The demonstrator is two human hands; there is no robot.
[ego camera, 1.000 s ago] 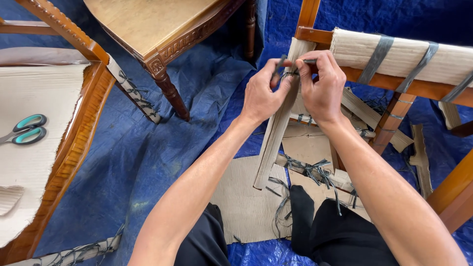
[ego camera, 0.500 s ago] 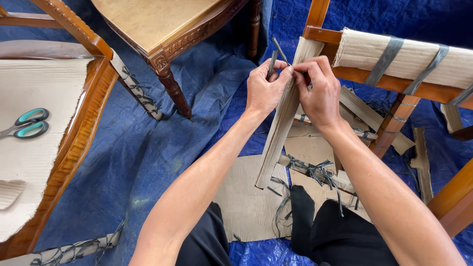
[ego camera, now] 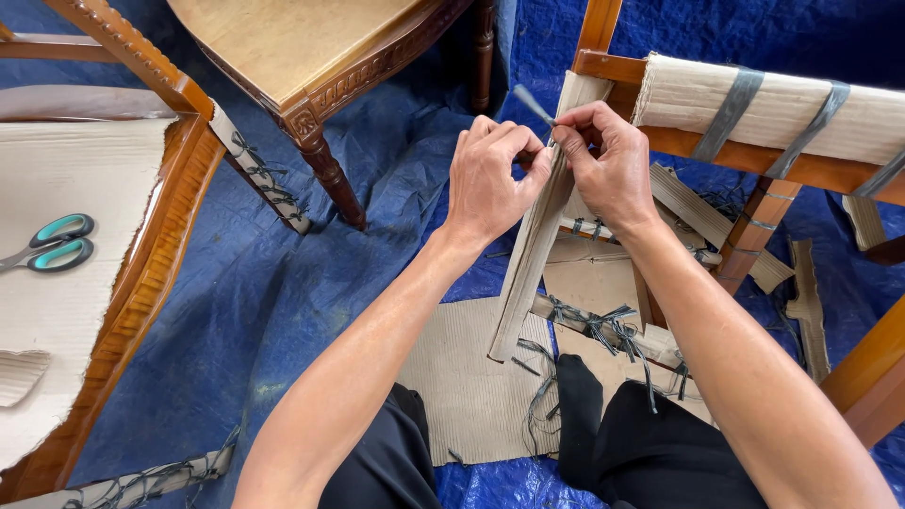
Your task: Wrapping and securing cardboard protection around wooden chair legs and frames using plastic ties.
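My left hand (ego camera: 490, 179) and my right hand (ego camera: 608, 165) meet at the top of a chair leg wrapped in corrugated cardboard (ego camera: 530, 269), which slants down from the wooden chair frame (ego camera: 745, 146). My right hand pinches a grey plastic strap (ego camera: 531, 104) whose end sticks up to the left. My left hand's fingers curl against the wrapped leg just beside the strap; whether they grip the strap itself is hidden. More grey straps (ego camera: 728, 115) bind cardboard around the chair's top rail.
A carved wooden chair (ego camera: 311, 57) stands at the top. Another chair seat covered in cardboard (ego camera: 57, 283) at left bears teal-handled scissors (ego camera: 47, 243). Cardboard sheets (ego camera: 471, 386) and strap offcuts (ego camera: 603, 325) lie on the blue tarp (ego camera: 264, 302).
My left hand has slid slightly left and down on the wrapped leg. The strap end has shifted from upright to pointing up-left in my right hand.
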